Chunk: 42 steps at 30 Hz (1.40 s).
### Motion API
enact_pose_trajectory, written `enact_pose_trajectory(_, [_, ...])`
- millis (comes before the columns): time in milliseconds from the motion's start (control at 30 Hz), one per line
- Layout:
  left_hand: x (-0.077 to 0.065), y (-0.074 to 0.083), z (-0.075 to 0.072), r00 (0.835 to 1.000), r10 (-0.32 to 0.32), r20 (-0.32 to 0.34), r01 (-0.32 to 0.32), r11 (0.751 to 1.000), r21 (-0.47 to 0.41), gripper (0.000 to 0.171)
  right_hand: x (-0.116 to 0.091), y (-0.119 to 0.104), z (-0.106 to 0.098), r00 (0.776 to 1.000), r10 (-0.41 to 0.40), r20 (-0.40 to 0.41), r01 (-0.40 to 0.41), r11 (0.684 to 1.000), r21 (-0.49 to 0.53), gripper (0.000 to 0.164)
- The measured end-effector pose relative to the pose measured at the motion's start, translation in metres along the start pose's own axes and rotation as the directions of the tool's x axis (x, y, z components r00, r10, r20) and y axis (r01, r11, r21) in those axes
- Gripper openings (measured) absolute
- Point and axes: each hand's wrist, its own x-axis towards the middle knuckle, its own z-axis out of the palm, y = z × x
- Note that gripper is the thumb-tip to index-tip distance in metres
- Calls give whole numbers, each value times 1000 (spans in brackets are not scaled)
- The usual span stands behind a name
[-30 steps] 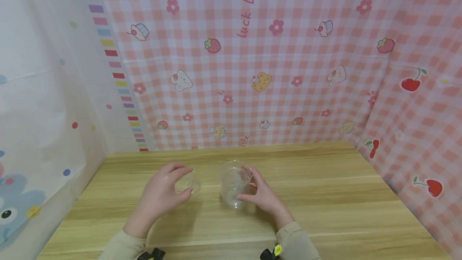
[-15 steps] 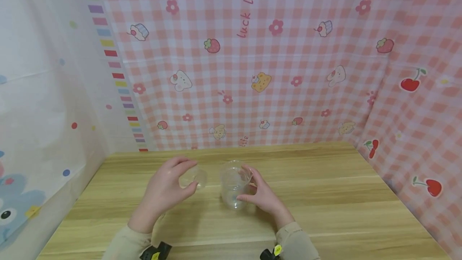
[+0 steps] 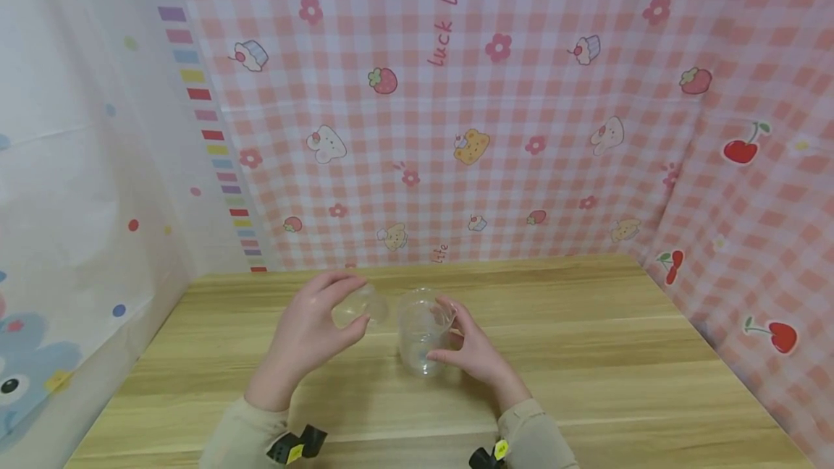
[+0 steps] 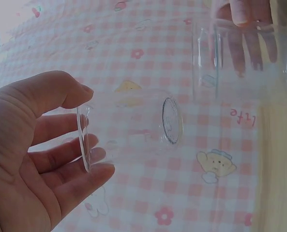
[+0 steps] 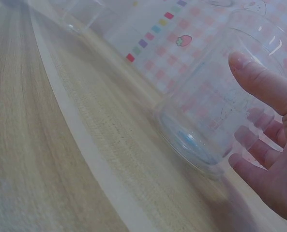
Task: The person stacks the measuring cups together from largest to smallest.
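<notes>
My left hand (image 3: 319, 324) pinches the rim of a small clear cup (image 3: 366, 302) between thumb and fingers. In the left wrist view, this small cup (image 4: 133, 125) is upright, its base pointing towards the table side and its rim at my fingertips. It hangs above the table, left of a larger clear cup (image 3: 417, 339), with a gap between them. My right hand (image 3: 474, 347) grips the larger cup's right side. The right wrist view has the larger cup (image 5: 206, 106) upright on the table, thumb on one side and fingers behind the clear wall.
The wood-grain table (image 3: 586, 368) runs around both hands. A pink checked cloth (image 3: 541, 107) hangs behind it. A white patterned cloth (image 3: 85, 187) closes off the left side, and a cherry-printed cloth (image 3: 756, 237) the right.
My left hand has moved right and slightly up with the small cup, bringing it nearer the larger one. My right hand and the larger cup have stayed in place.
</notes>
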Motion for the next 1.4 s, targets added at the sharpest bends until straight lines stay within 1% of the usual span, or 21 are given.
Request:
enact_pose_trajectory(200, [6,4,2,1000,0,3,0,1000,-14,47,-1,-3,0,1000,1,2,-1,1000,0,90])
enact_pose_trajectory(333, [11,6,5,1000,16,-7,-16,1000,-26,47,-1,-8,1,1000,9,-2,-9,1000,-1,92])
enact_pose_trajectory(567, [18,10,12,1000,12,-3,-12,998,-66,46,0,0,0,1000,13,-1,-13,1000,4,94])
enact_pose_trajectory(767, [25,15,20,1000,27,4,-27,994,-108,46,0,2,-1,1000,9,11,-9,1000,27,92])
enact_pose_trajectory(933, [31,19,25,999,29,40,-24,991,-129,48,0,3,-1,1000,0,18,0,1000,22,90])
enact_pose_trajectory(1100, [36,21,32,996,36,87,-25,992,-121,47,1,4,-2,1000,5,21,-5,1000,25,89])
enact_pose_trajectory(1233, [38,22,37,992,39,122,-24,992,-121,46,1,4,-2,1000,9,21,-9,1000,27,89])
enact_pose_trajectory(1400, [39,24,41,985,30,168,-7,990,-138,45,1,3,-2,1000,15,19,-15,1000,19,88])
